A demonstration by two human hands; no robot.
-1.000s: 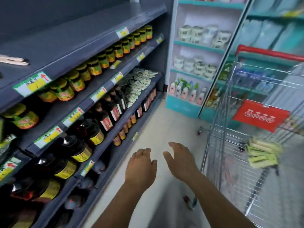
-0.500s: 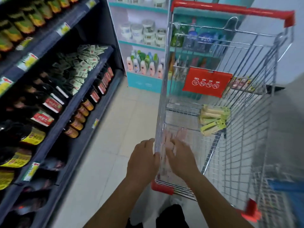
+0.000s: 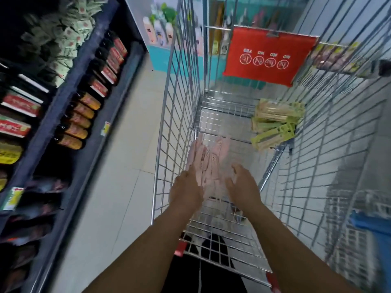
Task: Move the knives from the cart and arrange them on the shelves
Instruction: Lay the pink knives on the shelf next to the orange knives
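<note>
- Both arms are reaching down into the wire shopping cart (image 3: 179, 106), which fills the centre and right of the frame.
- The left hand (image 3: 186, 190) sits low centre, palm inward and fingers loosely extended, right against the left edge of a pile of pink packaged knives (image 3: 208, 159).
- The right hand (image 3: 243, 187) mirrors it on the other side of the pile, fingers relaxed and slightly bent, flanking the pack; there's blur, so I cannot tell whether either hand has a real grip.
- Those pink packs lie on the cart floor, just above the two hands in the frame, long ends pointing up toward the cart's far end.
- A second batch, green packaged knives (image 3: 275, 125), is stacked at centre right, against the cart's right wall and well apart from both hands.
- A red warning sign (image 3: 267, 57) with four white circle symbols hangs at the cart's far end, top centre right.
- At the left of the frame run the dark shelves (image 3: 69, 98), loaded with dark bottles (image 3: 84, 115) wearing red and orange labels.
- A heap of pale green sachets (image 3: 63, 34) sits on the shelf at upper left.
- A pale tiled floor (image 3: 127, 161) shows between shelves and cart.
</note>
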